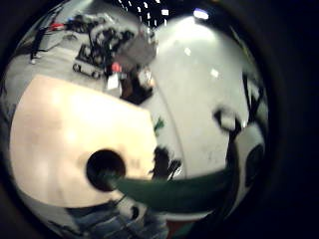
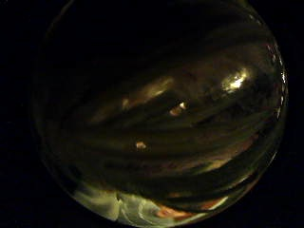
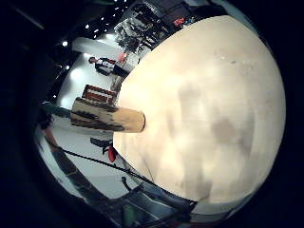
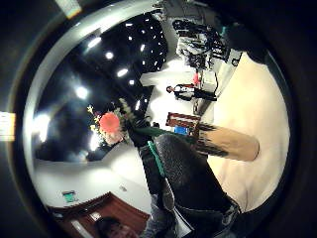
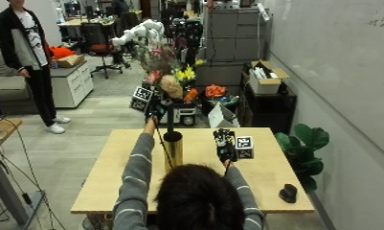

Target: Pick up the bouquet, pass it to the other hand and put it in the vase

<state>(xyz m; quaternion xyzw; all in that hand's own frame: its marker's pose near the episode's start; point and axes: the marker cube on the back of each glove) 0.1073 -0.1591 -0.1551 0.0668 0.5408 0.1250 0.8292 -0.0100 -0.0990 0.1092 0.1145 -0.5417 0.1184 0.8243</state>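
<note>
Gripping the bouquet (image 5: 163, 72) by its stems, the left hand (image 5: 154, 106) is raised above the vase (image 5: 173, 149), fingers curled round the bundle; the blooms, white, yellow, pink and orange, rise well above the glove, and the dark stems run down from it into the vase's mouth. The vase is a tall gold cylinder standing upright on the table (image 5: 115, 167), toward its left half and just ahead of the person's head. In the left little-finger view a green stem (image 1: 169, 191) leads from close by the palm into the round dark mouth of the vase (image 1: 104, 169), seen from above with the table (image 1: 60, 139) around it. The left thumb view is filled with dark green stems (image 2: 161, 128) lying across the palm. The right hand (image 5: 225, 144) hovers over the table to the right of the vase, apart from it and holding nothing; its fingers look relaxed and pointed downward. The right thumb view shows the vase (image 4: 228, 141) from the side with the bouquet (image 4: 111, 124) beyond its mouth and a gloved finger (image 4: 188, 178) in front, while the right little-finger view shows the vase (image 3: 107, 116) on the table (image 3: 209, 104). A small dark object (image 5: 288, 192) lies near the table's right front corner.
</note>
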